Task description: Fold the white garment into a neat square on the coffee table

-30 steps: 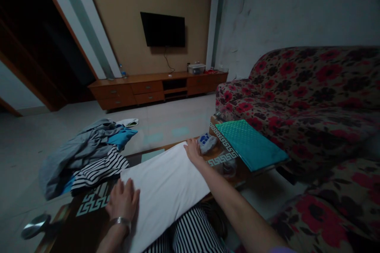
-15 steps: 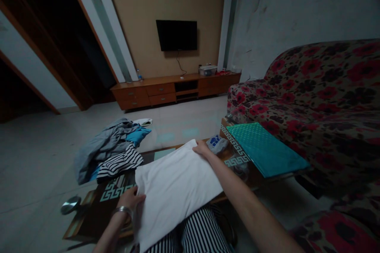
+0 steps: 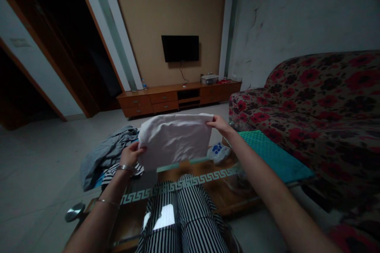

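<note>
A white cloth (image 3: 176,138) hangs stretched between my two hands above the glass-topped coffee table; whether it is a garment I cannot tell. At its left edge my left hand (image 3: 131,155), with bracelets on the wrist, is closed in a pinch. My right hand (image 3: 220,123) pinches its upper right corner, thumb and fingers pressed together. Behind my left hand lies a heap of clothes (image 3: 102,158) in grey, blue and black-and-white stripes, partly covered by the hand and cloth. Just below my right hand sits a white plastic bag (image 3: 219,153) with blue print.
The coffee table (image 3: 208,176) has a Greek-key border and stands right over my striped trouser legs (image 3: 192,213). A folded teal piece (image 3: 276,158) lies at its right end. Beyond are a floral sofa (image 3: 311,99), a low wooden cabinet (image 3: 164,101) and a wall television (image 3: 180,48).
Both hands have lifted the white cloth up and forward, away from my lap. It now hangs down, uncovering the near tabletop and my legs. My view has tilted slightly upward.
</note>
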`<state>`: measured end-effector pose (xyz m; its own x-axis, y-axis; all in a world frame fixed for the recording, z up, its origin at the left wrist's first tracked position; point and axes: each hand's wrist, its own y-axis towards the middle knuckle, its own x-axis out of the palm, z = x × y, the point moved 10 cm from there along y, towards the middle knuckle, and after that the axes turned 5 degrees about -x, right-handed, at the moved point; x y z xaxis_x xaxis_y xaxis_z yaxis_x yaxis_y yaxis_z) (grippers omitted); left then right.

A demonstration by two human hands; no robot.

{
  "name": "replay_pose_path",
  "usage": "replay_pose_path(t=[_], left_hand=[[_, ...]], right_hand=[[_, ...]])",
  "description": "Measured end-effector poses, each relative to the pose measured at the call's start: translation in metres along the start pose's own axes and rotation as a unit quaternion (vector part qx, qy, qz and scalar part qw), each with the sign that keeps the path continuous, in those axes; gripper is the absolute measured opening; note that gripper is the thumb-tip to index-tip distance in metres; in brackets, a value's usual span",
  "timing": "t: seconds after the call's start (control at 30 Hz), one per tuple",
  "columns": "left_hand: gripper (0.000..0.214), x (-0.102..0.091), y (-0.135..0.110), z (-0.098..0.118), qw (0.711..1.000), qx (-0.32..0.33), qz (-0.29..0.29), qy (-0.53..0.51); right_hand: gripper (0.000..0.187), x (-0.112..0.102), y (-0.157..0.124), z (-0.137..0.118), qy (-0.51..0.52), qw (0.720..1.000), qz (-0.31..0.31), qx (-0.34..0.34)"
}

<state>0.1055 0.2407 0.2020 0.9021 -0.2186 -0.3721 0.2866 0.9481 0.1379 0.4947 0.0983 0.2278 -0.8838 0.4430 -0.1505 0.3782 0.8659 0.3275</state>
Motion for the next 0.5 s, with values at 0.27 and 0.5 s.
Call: replay_pose_path(t=[0.27, 0.5], left_hand=[[0.028, -0.014, -0.035, -0.022, 0.971, 0.162, -0.055, 0.168], [0.044, -0.022, -0.094, -0.146, 0.938, 0.065, -0.068, 0.335]], right_hand=[[0.026, -0.005, -0.146, -0.005, -0.094, 0.980, -0.172, -0.029], [0.029, -0.046, -0.243, 0.128, -0.204, 0.967, -0.121, 0.096]])
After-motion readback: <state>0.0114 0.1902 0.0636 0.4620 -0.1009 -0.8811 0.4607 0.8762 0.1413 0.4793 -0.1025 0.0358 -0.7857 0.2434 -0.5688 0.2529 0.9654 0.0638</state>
